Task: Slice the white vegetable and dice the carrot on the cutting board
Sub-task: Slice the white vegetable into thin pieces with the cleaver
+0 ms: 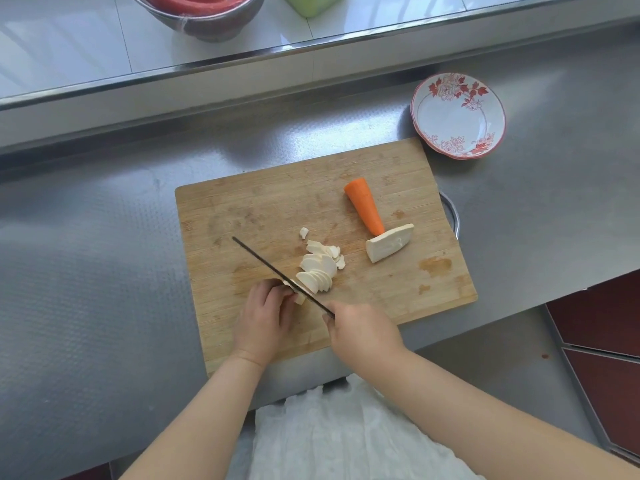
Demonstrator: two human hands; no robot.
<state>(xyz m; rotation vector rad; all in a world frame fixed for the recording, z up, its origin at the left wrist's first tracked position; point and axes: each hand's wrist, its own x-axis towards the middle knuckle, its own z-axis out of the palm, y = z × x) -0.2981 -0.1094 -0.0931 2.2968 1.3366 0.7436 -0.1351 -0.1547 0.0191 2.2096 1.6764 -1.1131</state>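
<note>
Steel covers the embossed grey desk (104, 271), which carries a rectangular bamboo cutting board (263, 206) at its near edge, with a raised tiled ledge behind. From the one head view, the left hand (265, 315) curls its grip over the last stub of the white vegetable half (300, 298) near the board's near edge, fingertips tucked, likely to steady it and keep clear of the blade. The right hand (362, 332) has its grip closed round the handle of a long thin dark knife (277, 271), the blade angled across the stub toward the board's left edge. Fanned white slices (320, 268) lie just beyond the blade, fallen where they were cut. Toward the right edge wait the other white vegetable half (389, 243), flat side down, and a peeled orange carrot piece (365, 206), its tip touching that half. Slicing seems midway; the carrot is untouched. A red-flowered white dish (459, 116) sits off the board's far right corner, probably to receive the cuts.
</note>
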